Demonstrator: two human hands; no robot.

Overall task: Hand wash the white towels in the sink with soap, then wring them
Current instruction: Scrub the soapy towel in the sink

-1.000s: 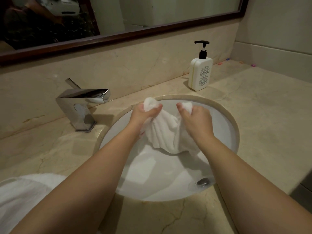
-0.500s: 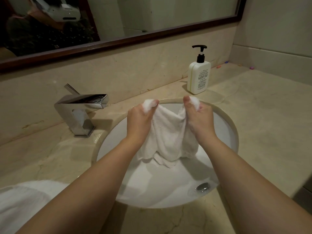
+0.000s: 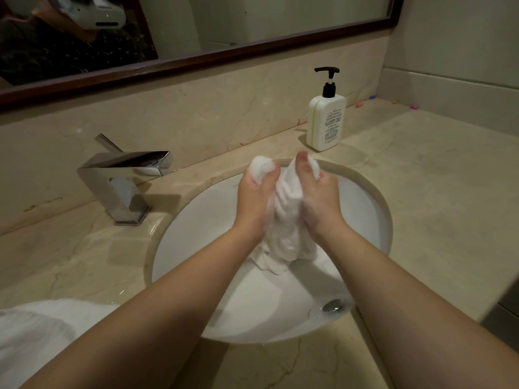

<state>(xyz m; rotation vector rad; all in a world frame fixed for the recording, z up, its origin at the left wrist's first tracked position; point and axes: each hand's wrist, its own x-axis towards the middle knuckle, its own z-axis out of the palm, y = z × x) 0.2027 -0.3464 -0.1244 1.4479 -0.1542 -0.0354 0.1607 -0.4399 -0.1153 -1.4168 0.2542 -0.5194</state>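
Observation:
A wet white towel (image 3: 286, 234) hangs bunched over the round white sink (image 3: 202, 228). My left hand (image 3: 254, 200) grips its left part, with a wad of cloth sticking out above the thumb. My right hand (image 3: 318, 197) grips its right part, thumb pointing up. The two hands are close together with the cloth pressed between them. The towel's lower end dangles above the basin. A white soap pump bottle (image 3: 325, 122) with a black pump stands behind the sink on the counter.
A chrome faucet (image 3: 126, 178) stands left of the sink. Another white towel (image 3: 36, 338) lies on the marble counter (image 3: 435, 192) at the lower left. The metal drain (image 3: 332, 305) sits at the basin's near right. A mirror runs along the wall behind.
My hands have come closer together, bunching the towel between them, and it now hangs narrower and lower than a second ago.

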